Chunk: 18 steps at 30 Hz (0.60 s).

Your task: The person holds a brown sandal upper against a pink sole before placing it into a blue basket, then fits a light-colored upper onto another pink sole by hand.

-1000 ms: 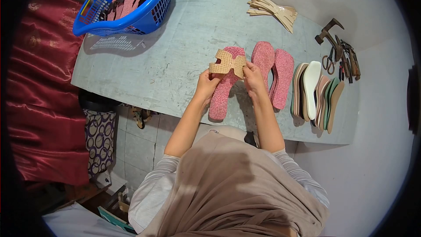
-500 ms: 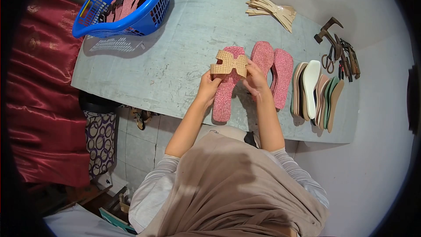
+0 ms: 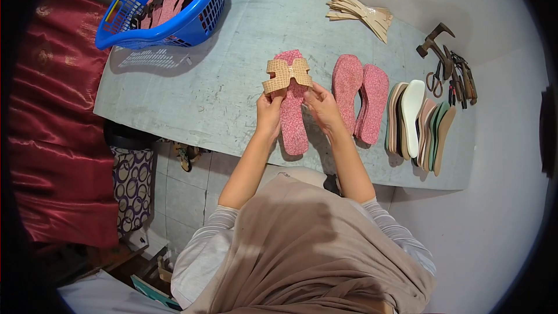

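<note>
A tan, crocodile-patterned sandal strap (image 3: pixel 285 74), shaped like an H, lies across the front part of a pink patterned shoe sole (image 3: pixel 294 131). My left hand (image 3: pixel 269 115) pinches the strap's left end between thumb and fingers. At its right end, my right hand (image 3: pixel 323 107) grips the strap beside the sole's edge. The sole's toe end shows above the strap, its heel pointing toward me. Just right of my right hand lie a pink sole (image 3: pixel 347 81) and a stack of pink soles (image 3: pixel 375 102).
At the table's (image 3: pixel 192 104) back left stands a blue basket (image 3: pixel 157 39) of pink and dark pieces. Wooden strips (image 3: pixel 363 16) lie at the back. To the right are a row of coloured insoles (image 3: pixel 414 119), a hammer (image 3: pixel 433 40), scissors (image 3: pixel 434 81) and hand tools (image 3: pixel 463 81).
Both hands have shifted left with the strap and the pink sole, away from the other soles. The sole has turned slightly, its toe end swinging left.
</note>
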Available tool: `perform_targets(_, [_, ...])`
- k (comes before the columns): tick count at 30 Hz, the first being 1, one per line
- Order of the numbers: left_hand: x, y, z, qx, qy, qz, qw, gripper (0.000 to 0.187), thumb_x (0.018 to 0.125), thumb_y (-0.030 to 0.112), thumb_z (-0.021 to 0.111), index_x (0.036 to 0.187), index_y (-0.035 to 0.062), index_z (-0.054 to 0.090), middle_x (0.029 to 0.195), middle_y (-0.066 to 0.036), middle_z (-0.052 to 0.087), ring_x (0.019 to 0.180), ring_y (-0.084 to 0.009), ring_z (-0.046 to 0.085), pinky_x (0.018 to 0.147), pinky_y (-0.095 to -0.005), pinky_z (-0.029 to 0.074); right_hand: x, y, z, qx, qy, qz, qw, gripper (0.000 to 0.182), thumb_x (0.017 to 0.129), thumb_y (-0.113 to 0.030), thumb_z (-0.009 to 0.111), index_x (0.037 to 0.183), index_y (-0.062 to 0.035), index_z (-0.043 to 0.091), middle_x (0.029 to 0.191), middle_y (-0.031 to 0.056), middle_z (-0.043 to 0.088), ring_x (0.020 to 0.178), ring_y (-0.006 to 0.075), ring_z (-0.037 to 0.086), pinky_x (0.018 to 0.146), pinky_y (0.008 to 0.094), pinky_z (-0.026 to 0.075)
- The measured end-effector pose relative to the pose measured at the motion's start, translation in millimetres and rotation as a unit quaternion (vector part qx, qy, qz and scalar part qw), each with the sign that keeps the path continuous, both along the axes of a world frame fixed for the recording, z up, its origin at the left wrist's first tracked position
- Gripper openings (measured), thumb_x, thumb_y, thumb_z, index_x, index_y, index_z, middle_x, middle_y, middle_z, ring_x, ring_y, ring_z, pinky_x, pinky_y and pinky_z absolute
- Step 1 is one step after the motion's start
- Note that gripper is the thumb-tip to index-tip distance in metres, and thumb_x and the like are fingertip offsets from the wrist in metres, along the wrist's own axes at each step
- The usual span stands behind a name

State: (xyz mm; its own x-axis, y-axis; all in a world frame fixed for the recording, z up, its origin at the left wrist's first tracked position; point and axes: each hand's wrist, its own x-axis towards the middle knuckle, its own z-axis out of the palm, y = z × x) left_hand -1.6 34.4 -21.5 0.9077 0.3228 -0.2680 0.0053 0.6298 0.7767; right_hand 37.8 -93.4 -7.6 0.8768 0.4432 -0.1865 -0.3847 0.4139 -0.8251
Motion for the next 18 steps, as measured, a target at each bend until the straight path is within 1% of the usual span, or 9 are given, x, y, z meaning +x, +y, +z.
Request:
perform_targets(4, [-2, 0, -1, 0.031, 0.012, -0.016, 0.999, 0.018, 0.080, 0.004, 0.054, 0.097, -0.0019, 0.052, 0.091, -0.007, 0.056, 0.080, -0.0110, 0.054, 0.071, -0.0244, 0.044, 1, 7, -7, -0.093, -0.028, -0.030, 0.995, 0.028, 0.077, -0.003, 0.060, 0.104, 0.0030, 0.054, 0.095, 0.0052, 0.059, 0.084, 0.0092, 0.054, 0.076, 0.0216, 0.043])
perform_targets(7, [-3, -2, -1, 0.061, 0.021, -0.025, 0.998, 0.018, 0.080, 0.003, 0.055, 0.097, -0.0016, 0.052, 0.091, -0.006, 0.056, 0.079, -0.0100, 0.053, 0.071, -0.0238, 0.043, 2, 8, -15, -0.115, -0.011, -0.059, 0.992, 0.021, 0.076, 0.000, 0.058, 0.097, 0.0030, 0.057, 0.090, 0.0044, 0.061, 0.080, 0.0083, 0.055, 0.072, 0.0205, 0.042])
perform_targets(10, [-3, -5, -5, 0.078, 0.008, 0.002, 0.997, 0.018, 0.080, 0.003, 0.055, 0.097, -0.0019, 0.053, 0.090, -0.006, 0.056, 0.078, -0.0097, 0.052, 0.070, -0.0234, 0.042, 0, 11, -18, -0.096, -0.031, -0.086, 0.991, 0.021, 0.075, 0.002, 0.057, 0.096, 0.0025, 0.058, 0.088, 0.0040, 0.061, 0.078, 0.0077, 0.055, 0.070, 0.0192, 0.041])
perform_targets(12, [-2, -8, -4, 0.078, -0.011, 0.033, 0.996, 0.017, 0.080, 0.003, 0.056, 0.096, -0.0023, 0.054, 0.090, -0.006, 0.056, 0.078, -0.0096, 0.052, 0.070, -0.0231, 0.042, 0, 13, -17, -0.077, -0.020, -0.094, 0.992, 0.020, 0.075, 0.002, 0.058, 0.095, 0.0023, 0.058, 0.088, 0.0037, 0.061, 0.079, 0.0076, 0.055, 0.070, 0.0193, 0.041])
perform_targets(13, [-2, -8, -2, 0.083, -0.007, 0.030, 0.996, 0.017, 0.080, 0.004, 0.056, 0.096, -0.0025, 0.055, 0.090, -0.006, 0.056, 0.078, -0.0096, 0.052, 0.070, -0.0230, 0.042, 1, 14, -16, -0.068, -0.015, -0.098, 0.993, 0.020, 0.075, 0.001, 0.058, 0.095, 0.0023, 0.058, 0.088, 0.0035, 0.061, 0.079, 0.0076, 0.055, 0.070, 0.0193, 0.041])
perform_targets(15, [-3, -5, 4, 0.095, 0.001, 0.026, 0.995, 0.017, 0.080, 0.004, 0.056, 0.096, -0.0028, 0.056, 0.090, -0.006, 0.057, 0.078, -0.0097, 0.052, 0.070, -0.0229, 0.042, 0, 13, -13, -0.071, -0.009, -0.083, 0.994, 0.019, 0.076, 0.000, 0.059, 0.094, 0.0021, 0.058, 0.089, 0.0038, 0.061, 0.081, 0.0077, 0.054, 0.072, 0.0202, 0.041])
perform_targets(18, [-6, -2, 3, 0.068, 0.007, 0.034, 0.997, 0.017, 0.081, 0.005, 0.056, 0.095, -0.0029, 0.057, 0.091, -0.006, 0.057, 0.078, -0.0097, 0.053, 0.069, -0.0231, 0.043, -1, 15, -11, -0.068, -0.005, -0.050, 0.996, 0.018, 0.076, -0.003, 0.061, 0.093, 0.0018, 0.058, 0.090, 0.0040, 0.060, 0.083, 0.0079, 0.054, 0.075, 0.0212, 0.040])
